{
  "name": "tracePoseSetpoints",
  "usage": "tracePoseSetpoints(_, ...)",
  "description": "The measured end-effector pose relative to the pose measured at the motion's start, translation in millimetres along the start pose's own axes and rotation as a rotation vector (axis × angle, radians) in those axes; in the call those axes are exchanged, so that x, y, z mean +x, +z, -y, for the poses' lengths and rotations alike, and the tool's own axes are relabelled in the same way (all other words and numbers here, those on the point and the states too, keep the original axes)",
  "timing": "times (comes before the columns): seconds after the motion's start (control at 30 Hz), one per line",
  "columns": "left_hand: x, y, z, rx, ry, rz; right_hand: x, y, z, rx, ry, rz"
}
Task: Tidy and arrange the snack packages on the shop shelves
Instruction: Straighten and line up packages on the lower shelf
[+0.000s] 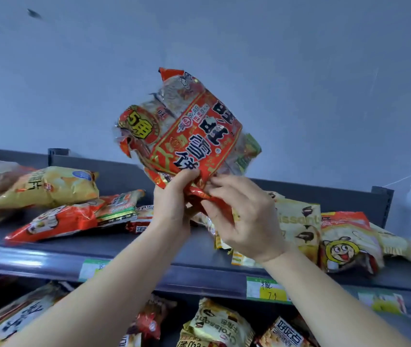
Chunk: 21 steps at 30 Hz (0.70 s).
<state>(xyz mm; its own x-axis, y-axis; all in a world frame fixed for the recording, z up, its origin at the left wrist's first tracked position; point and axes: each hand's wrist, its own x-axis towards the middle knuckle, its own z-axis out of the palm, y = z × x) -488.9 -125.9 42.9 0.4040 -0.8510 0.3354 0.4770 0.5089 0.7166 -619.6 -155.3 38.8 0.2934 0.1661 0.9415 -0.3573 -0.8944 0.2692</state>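
A large red snack package (189, 128) with black lettering and clear windows is held up in the air above the top shelf (134, 242), upside down and tilted. My left hand (174, 206) grips its lower edge from the left. My right hand (244, 216) pinches the same crumpled bottom edge from the right. On the top shelf lie a yellow chip bag (49, 186) and a red package (56, 222) at the left. A croissant package (299, 221) and a yellow cartoon-bee package (347, 244) lie at the right.
Price labels (267, 289) are stuck on the dark shelf's front rail. The lower shelf holds more packages, among them a yellow croissant bag (217, 324). A pale blue wall (299, 71) rises behind the shelf. A shelf end post (382, 199) stands at the right.
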Motion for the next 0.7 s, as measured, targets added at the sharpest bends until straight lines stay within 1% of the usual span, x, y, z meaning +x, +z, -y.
tracePoseSetpoints(0.03,0,-11,-6,0.012,-0.016,-0.006,1,2,4,0.056,0.043,0.007)
tracePoseSetpoints(0.1,-5,-30,-21,0.044,-0.036,-0.003,6,8,11,0.124,0.193,-0.017)
tracePoseSetpoints(0.2,-20,-58,-43,0.074,-0.068,-0.034,15,23,13,0.123,0.520,-0.073)
tracePoseSetpoints(0.23,-25,-67,-50,0.073,-0.068,-0.051,17,30,13,0.127,0.611,-0.066)
tracePoseSetpoints(0.33,-42,-96,-69,0.041,-0.047,-0.087,24,51,24,0.207,0.785,0.021)
tracePoseSetpoints(0.4,-52,-114,-81,0.004,-0.018,-0.100,31,65,38,0.405,1.003,0.090)
tracePoseSetpoints(0.43,-56,-123,-87,-0.020,-0.009,-0.107,36,72,48,0.580,1.147,0.143)
tracePoseSetpoints(0.47,-60,-132,-92,-0.042,-0.005,-0.114,40,80,57,0.806,1.272,0.193)
tracePoseSetpoints(0.5,-64,-142,-97,-0.057,-0.004,-0.115,44,89,67,1.040,1.357,0.260)
tracePoseSetpoints(0.53,-67,-151,-102,-0.066,-0.004,-0.113,47,99,77,1.220,1.382,0.348)
tracePoseSetpoints(0.57,-71,-161,-108,-0.078,-0.002,-0.105,51,109,89,1.322,1.359,0.424)
tracePoseSetpoints(0.6,-73,-171,-115,-0.090,0.001,-0.097,54,121,102,1.366,1.328,0.462)
tracePoseSetpoints(0.63,-76,-182,-123,-0.089,-0.001,-0.088,58,133,114,1.363,1.309,0.454)
tracePoseSetpoints(0.7,-81,-205,-143,-0.042,0.000,-0.111,68,156,134,1.337,1.301,0.374)
